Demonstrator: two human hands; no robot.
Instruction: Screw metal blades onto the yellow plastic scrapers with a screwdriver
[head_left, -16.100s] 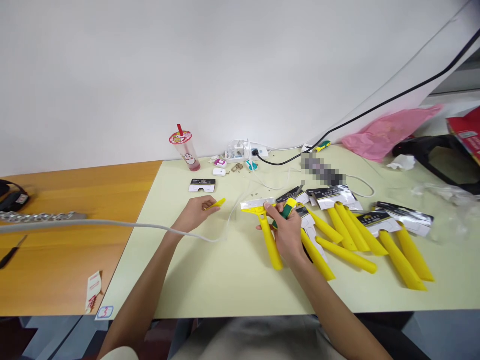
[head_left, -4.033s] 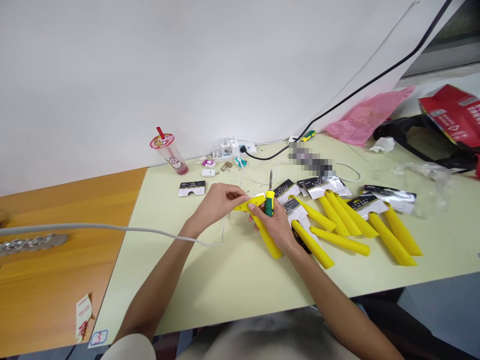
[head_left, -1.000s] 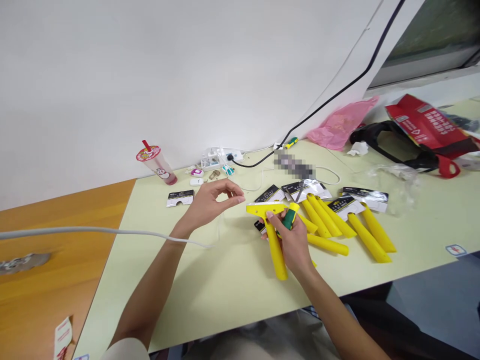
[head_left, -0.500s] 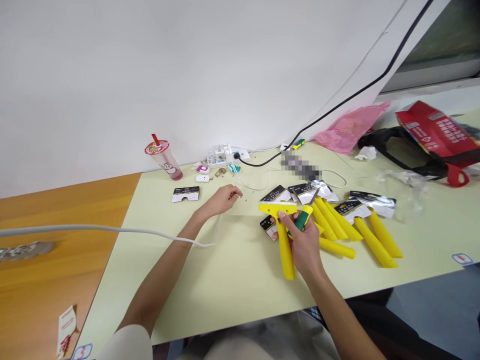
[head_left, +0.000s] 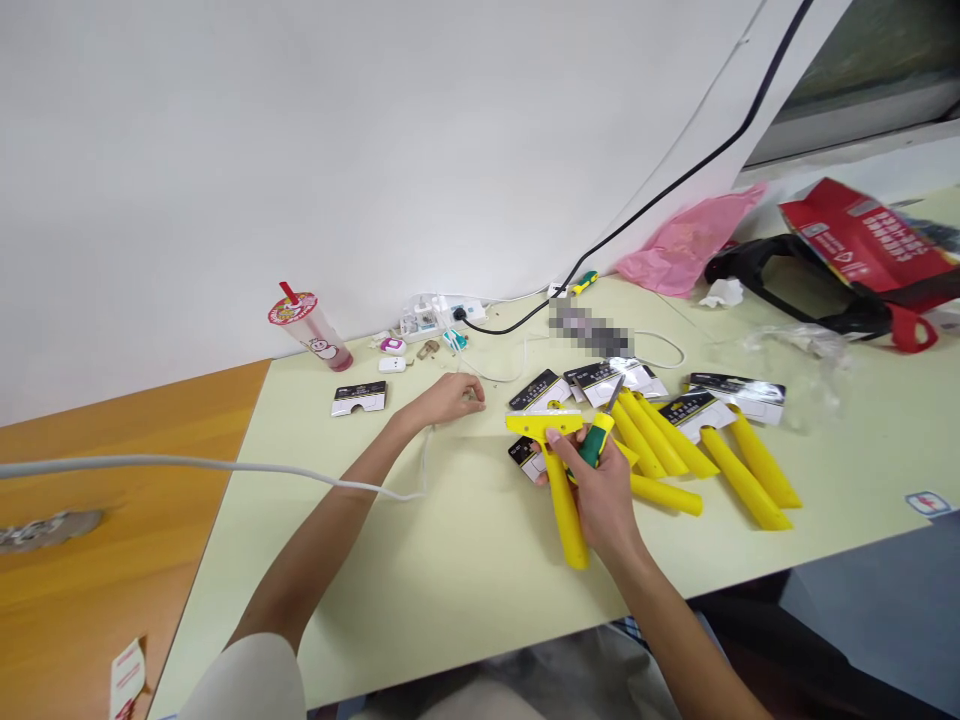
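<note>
Right hand (head_left: 606, 490) gripping yellow scraper (head_left: 565, 505) and screwdriver (head_left: 598, 440), right of frame centre; left hand (head_left: 448, 398), fingers narrowed, mid-frame, contents unclear. Apparent step: picking from counter (head_left: 450, 570); next calls for fine pinch.

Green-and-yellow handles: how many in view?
2: the first handle is in the right grip, alongside a yellow T-shaped tool; the second handle lies at the back, near the wall. More may be hidden under the packaging cards.

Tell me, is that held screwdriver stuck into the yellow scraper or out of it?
Out: the right hand grips the screwdriver beside the yellow scraper, the metal shaft pointing away from the scraper's head.
</note>
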